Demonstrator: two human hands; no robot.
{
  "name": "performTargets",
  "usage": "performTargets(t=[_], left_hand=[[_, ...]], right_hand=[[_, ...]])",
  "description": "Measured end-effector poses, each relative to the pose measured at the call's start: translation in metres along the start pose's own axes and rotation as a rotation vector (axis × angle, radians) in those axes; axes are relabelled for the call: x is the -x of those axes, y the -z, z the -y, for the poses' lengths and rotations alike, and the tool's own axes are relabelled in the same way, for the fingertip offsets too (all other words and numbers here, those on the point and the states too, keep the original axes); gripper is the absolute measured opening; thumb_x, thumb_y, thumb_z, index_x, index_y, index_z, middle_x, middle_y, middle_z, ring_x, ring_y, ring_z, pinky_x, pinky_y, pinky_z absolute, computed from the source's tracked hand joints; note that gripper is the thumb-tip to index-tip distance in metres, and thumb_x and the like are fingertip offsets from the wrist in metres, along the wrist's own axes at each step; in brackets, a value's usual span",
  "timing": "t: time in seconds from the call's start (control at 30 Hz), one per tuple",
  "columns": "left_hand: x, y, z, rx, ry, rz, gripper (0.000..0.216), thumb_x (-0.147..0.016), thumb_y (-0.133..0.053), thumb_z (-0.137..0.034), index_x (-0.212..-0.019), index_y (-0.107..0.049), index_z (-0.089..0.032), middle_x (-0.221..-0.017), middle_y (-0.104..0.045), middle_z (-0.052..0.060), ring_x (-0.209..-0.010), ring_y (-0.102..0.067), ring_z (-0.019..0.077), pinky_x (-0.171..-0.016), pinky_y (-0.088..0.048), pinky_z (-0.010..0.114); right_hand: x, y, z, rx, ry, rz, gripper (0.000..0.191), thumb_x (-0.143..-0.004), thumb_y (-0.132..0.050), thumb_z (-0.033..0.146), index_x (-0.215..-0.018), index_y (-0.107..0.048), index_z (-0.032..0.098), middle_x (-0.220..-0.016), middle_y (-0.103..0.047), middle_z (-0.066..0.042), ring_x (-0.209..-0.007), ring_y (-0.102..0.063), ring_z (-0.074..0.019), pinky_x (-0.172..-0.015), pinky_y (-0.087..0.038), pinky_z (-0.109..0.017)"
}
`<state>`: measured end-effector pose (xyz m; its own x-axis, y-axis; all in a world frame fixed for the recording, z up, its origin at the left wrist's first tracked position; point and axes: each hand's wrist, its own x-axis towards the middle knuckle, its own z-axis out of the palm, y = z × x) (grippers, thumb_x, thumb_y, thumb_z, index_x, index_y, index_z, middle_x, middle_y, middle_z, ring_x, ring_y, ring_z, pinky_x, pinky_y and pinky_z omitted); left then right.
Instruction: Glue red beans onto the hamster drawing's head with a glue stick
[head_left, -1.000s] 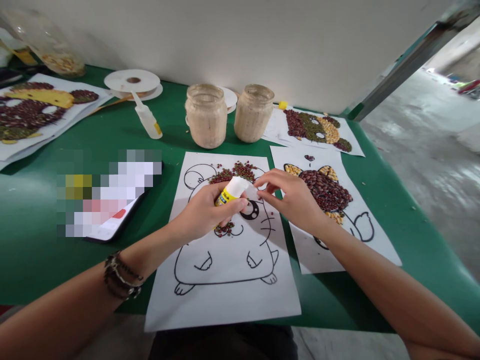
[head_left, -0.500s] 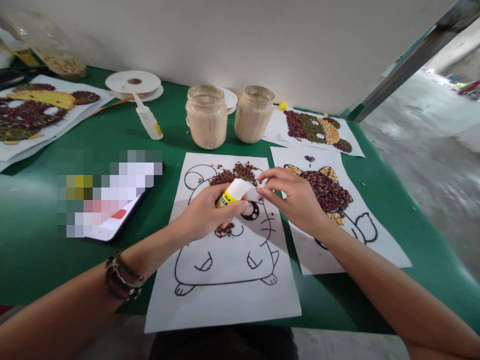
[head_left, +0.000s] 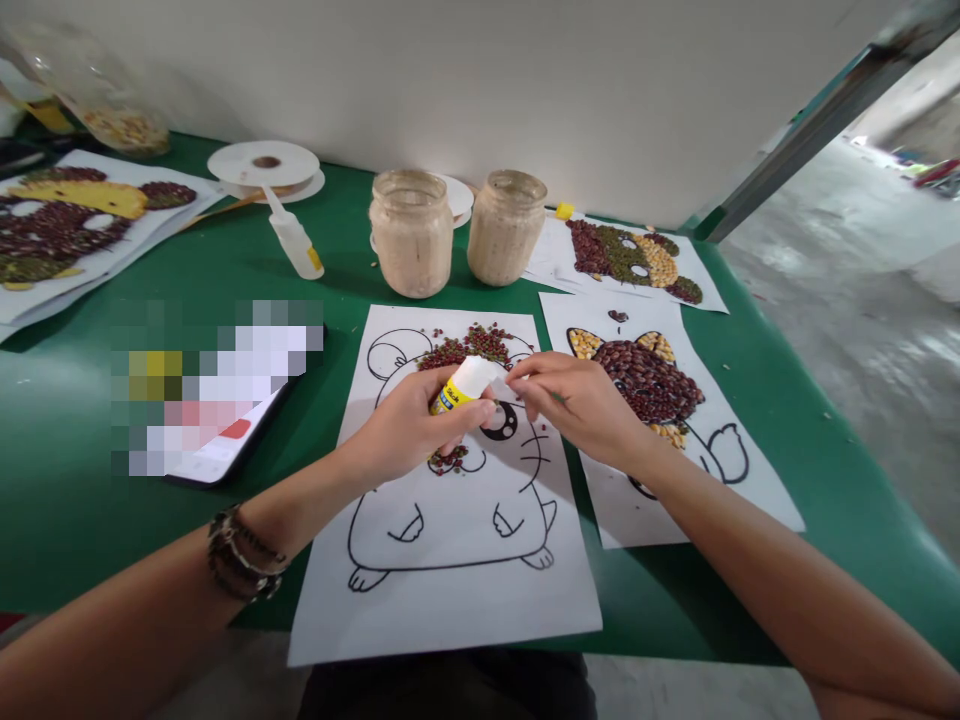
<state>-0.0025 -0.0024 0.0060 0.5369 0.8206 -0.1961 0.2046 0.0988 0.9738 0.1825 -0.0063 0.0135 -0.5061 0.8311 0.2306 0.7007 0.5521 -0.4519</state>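
My left hand (head_left: 420, 420) is wrapped round a glue stick (head_left: 454, 395) with a yellow label and a white end, held tilted over the drawing. Close beside that white end, the fingertips of my right hand (head_left: 574, 400) are pinched together; whatever they hold is too small to make out. Beneath both hands lies a sheet of paper (head_left: 450, 620) with an outlined hamster-like animal. Red and green beans (head_left: 480, 345) cover the top of its head, and a small cluster (head_left: 448, 460) sits at its muzzle. Part of the face is hidden by my hands.
A fox picture (head_left: 660, 385) lies to the right, partly covered with beans and corn. Behind stand two cloudy jars (head_left: 412, 235), a glue bottle (head_left: 296, 240) and a ribbon spool (head_left: 262, 165). A phone (head_left: 232, 400) lies left. Other bean pictures (head_left: 637, 260) rest at the back.
My right hand has moved slightly left and down toward the glue stick, and its spread fingers have closed into a pinch. My left hand keeps its hold on the glue stick.
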Motion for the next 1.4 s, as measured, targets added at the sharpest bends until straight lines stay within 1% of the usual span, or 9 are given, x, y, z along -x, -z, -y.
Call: performTargets(t=[0.07,0.17,0.23,0.33,0.5,0.67,0.87,1.13,1.4], left_hand=[[0.0,0.0,0.0,-0.002,0.006,-0.002,0.014,-0.073,-0.05,-0.03,-0.076,-0.05,-0.016,-0.055,-0.049,-0.005,-0.037,-0.034,0.0027,-0.037,-0.032,0.017],[0.0,0.0,0.0,0.018,-0.003,0.005,0.014,-0.073,-0.05,-0.03,-0.077,-0.05,-0.017,-0.056,-0.049,-0.005,-0.038,-0.035,0.0023,-0.037,-0.032,0.016],[0.0,0.001,0.0,0.032,-0.012,0.007,0.014,-0.073,-0.05,-0.03,-0.077,-0.05,-0.016,-0.055,-0.049,-0.005,-0.037,-0.035,0.002,-0.037,-0.032,0.016],[0.0,0.001,0.0,0.027,-0.018,0.015,0.015,-0.074,-0.05,-0.031,-0.073,-0.051,-0.016,-0.047,-0.043,-0.007,-0.036,-0.034,0.0022,-0.036,-0.031,0.015],[0.0,0.0,-0.001,0.041,-0.021,0.04,0.013,-0.075,-0.05,-0.028,-0.07,-0.05,-0.016,-0.04,-0.038,-0.009,-0.036,-0.034,0.0027,-0.035,-0.03,0.014],[0.0,0.0,-0.001,0.028,-0.013,0.08,0.015,-0.074,-0.05,-0.031,-0.069,-0.048,-0.016,-0.043,-0.039,-0.008,-0.036,-0.035,0.0032,-0.036,-0.031,0.014],[0.002,-0.002,0.0,-0.107,-0.055,0.101,0.016,-0.073,-0.05,-0.033,-0.076,-0.05,-0.017,-0.051,-0.042,-0.007,-0.042,-0.037,0.0044,-0.04,-0.034,0.016],[0.004,-0.004,-0.002,-0.224,-0.139,0.149,0.013,-0.071,-0.052,-0.03,-0.072,-0.052,-0.016,-0.055,-0.046,-0.006,-0.047,-0.039,0.0049,-0.042,-0.032,0.016],[0.004,-0.005,-0.002,-0.301,-0.151,0.138,0.015,-0.071,-0.051,-0.031,-0.07,-0.053,-0.016,-0.056,-0.045,-0.005,-0.049,-0.04,0.0059,-0.045,-0.032,0.017]], right_hand=[[0.0,0.001,0.003,-0.012,-0.009,-0.036,0.03,-0.084,-0.04,0.026,-0.06,-0.054,0.015,-0.076,-0.06,-0.004,-0.068,-0.054,-0.0111,-0.063,-0.041,-0.025],[0.001,0.003,0.008,-0.11,-0.018,-0.094,0.009,-0.078,-0.05,0.021,-0.08,-0.056,0.015,-0.08,-0.06,-0.003,-0.063,-0.052,-0.0081,-0.062,-0.042,-0.023],[0.002,0.004,0.013,-0.219,-0.001,-0.128,0.011,-0.076,-0.053,0.019,-0.085,-0.056,0.016,-0.08,-0.061,-0.002,-0.063,-0.054,-0.0076,-0.062,-0.044,-0.022],[0.003,0.005,0.02,-0.305,0.04,-0.161,0.007,-0.075,-0.055,0.019,-0.08,-0.059,0.017,-0.075,-0.064,0.0,-0.066,-0.057,-0.0087,-0.062,-0.045,-0.022],[0.005,0.003,0.028,-0.289,0.063,-0.194,0.008,-0.076,-0.053,0.015,-0.076,-0.061,0.018,-0.071,-0.066,0.0,-0.065,-0.059,-0.0081,-0.06,-0.046,-0.02],[0.005,0.006,0.029,-0.266,0.04,-0.189,0.008,-0.075,-0.053,0.016,-0.073,-0.06,0.018,-0.07,-0.065,0.001,-0.063,-0.058,-0.008,-0.058,-0.045,-0.021],[0.006,0.019,0.025,-0.257,0.031,-0.297,0.008,-0.076,-0.052,0.017,-0.075,-0.059,0.019,-0.07,-0.062,0.0,-0.063,-0.056,-0.0097,-0.058,-0.045,-0.024],[0.004,0.022,0.026,-0.042,0.234,-0.16,0.009,-0.079,-0.049,0.017,-0.078,-0.057,0.02,-0.076,-0.061,-0.001,-0.072,-0.055,-0.0107,-0.065,-0.045,-0.024],[0.006,0.021,0.022,0.078,0.318,-0.084,0.014,-0.083,-0.043,0.019,-0.082,-0.057,0.019,-0.08,-0.06,-0.003,-0.075,-0.055,-0.0109,-0.066,-0.046,-0.024]])
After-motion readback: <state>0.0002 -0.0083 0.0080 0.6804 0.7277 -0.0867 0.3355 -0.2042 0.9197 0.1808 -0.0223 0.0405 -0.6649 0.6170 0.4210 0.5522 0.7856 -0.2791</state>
